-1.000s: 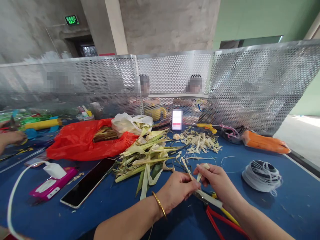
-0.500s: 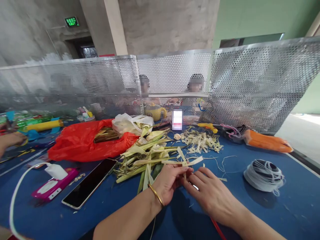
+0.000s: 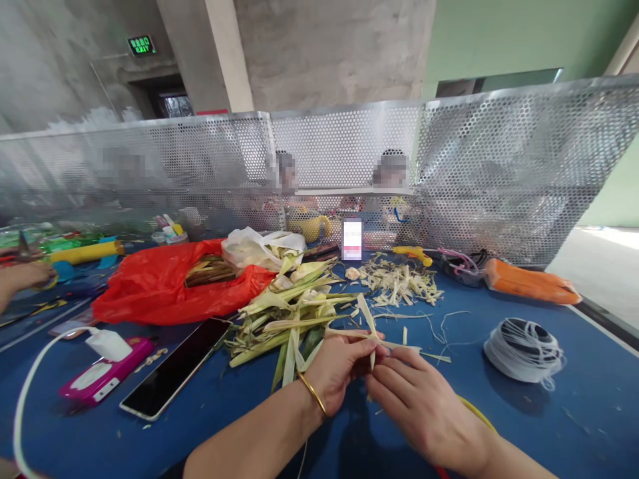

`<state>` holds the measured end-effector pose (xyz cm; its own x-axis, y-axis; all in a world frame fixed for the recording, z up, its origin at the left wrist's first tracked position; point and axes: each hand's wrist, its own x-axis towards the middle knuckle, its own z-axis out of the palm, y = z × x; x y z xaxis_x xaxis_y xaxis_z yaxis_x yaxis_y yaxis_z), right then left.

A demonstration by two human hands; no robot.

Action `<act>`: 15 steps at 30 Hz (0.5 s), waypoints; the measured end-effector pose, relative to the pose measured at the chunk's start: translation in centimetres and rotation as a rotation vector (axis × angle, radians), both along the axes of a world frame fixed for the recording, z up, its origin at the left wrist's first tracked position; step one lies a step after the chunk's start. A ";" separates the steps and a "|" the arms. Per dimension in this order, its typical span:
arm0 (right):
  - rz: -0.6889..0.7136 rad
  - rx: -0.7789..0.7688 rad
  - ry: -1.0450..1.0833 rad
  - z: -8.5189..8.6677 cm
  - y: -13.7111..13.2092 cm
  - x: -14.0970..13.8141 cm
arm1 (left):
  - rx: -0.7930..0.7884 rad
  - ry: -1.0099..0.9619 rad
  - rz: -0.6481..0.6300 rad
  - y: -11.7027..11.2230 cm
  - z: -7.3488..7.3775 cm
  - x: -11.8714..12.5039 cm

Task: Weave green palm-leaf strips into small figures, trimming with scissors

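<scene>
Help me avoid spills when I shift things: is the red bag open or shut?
Open. The red bag has a gap between its upper and lower folds, where brownish strips show.

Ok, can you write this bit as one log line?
left hand: holding leaf strips | right hand: close beside, grip hidden | nearby: leaf pile, string roll, dark phone

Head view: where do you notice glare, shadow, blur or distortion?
Head view: pale floor at right glares; shadow darkens the blue table below the left hand and right hand; heads behind the mesh partition are pixelated; the partition's right end slants, perhaps lens stretch.
</scene>
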<state>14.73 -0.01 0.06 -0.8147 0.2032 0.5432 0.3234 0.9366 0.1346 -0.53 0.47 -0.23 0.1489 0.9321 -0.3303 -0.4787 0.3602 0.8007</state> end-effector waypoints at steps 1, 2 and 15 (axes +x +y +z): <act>0.011 0.001 -0.002 0.0 -0.1 -0.1 | 0.001 0.001 -0.010 0.0 0.0 0.0; 0.021 0.001 -0.004 0.0 -0.1 -0.1 | 0.001 0.002 -0.017 0.0 0.0 0.0; -0.485 -0.504 0.209 0.3 1.9 0.5 | 0.026 0.034 0.004 0.5 1.2 -0.9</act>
<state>15.27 1.89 0.37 -0.4593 0.7814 0.4225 0.6895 0.6135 -0.3850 -1.42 0.93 0.92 0.1340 0.9410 -0.3106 -0.4526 0.3370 0.8256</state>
